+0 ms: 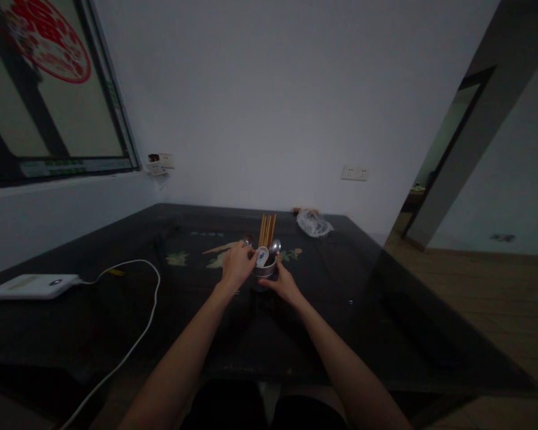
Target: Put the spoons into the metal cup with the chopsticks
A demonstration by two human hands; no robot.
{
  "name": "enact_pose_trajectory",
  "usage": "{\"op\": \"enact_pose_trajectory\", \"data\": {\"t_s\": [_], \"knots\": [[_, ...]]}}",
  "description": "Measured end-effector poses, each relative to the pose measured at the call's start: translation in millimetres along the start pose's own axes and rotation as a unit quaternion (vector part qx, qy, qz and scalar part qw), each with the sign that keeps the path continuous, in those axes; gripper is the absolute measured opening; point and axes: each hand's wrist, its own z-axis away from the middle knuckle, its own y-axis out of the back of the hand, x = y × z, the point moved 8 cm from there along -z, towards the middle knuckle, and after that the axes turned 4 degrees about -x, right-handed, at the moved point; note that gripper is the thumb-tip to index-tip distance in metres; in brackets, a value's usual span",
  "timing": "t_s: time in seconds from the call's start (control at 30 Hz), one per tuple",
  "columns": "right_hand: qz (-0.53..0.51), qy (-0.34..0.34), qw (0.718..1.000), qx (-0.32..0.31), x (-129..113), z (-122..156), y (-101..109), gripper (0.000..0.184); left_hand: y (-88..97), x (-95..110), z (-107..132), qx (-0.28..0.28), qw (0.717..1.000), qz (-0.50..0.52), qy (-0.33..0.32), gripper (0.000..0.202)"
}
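Observation:
A small round container [265,271] stands in front of me on the dark table. Out of it rise several wooden chopsticks [268,229], a white ceramic spoon [262,257] with a blue mark, and a metal spoon [275,246] on the right. Another metal spoon [248,239] shows just behind the fingers of my left hand [237,263]. That hand is closed at the container's left rim, close to the ceramic spoon; what its fingertips grip is hidden. My right hand [285,284] is wrapped around the container's right side, thumb low on the front.
A white power bank [33,286] lies at the left with its white cable [156,292] looping off the near edge. A crumpled clear plastic bag [314,223] rests at the back right. A long dark object [419,328] lies on the right. Behind the table [332,334] is a wall.

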Motion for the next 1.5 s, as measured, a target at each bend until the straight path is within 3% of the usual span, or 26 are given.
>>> {"op": "enact_pose_trajectory", "data": {"t_s": [0.17,0.37,0.6,0.83,1.1,1.3,1.5], "knots": [[0.014,-0.006,1.000,-0.006,0.4,0.6,0.0,0.078,0.4,1.4,0.6,-0.007,1.000,-0.016,0.000,0.025],[0.028,-0.006,1.000,-0.007,-1.4,1.7,2.4,0.079,6.2,4.8,0.7,0.010,0.999,0.044,-0.003,0.017],[0.041,0.003,0.999,-0.007,-1.5,1.5,3.6,0.080,9.7,21.7,3.4,0.016,0.990,0.115,-0.077,0.030],[0.048,0.002,0.999,-0.005,0.0,0.9,4.0,0.075,2.5,31.1,6.1,-0.011,0.985,0.119,-0.127,0.031],[0.044,0.001,0.999,-0.004,-0.8,1.8,3.6,0.077,7.3,20.9,3.4,0.018,0.986,0.138,-0.092,0.018],[0.052,0.004,0.999,-0.004,1.4,0.1,3.7,0.074,5.4,17.7,1.1,0.002,0.983,0.168,-0.080,0.017],[0.050,0.002,0.999,-0.004,1.9,0.7,4.4,0.075,8.1,16.3,2.5,0.020,0.986,0.148,-0.067,0.016]]}}
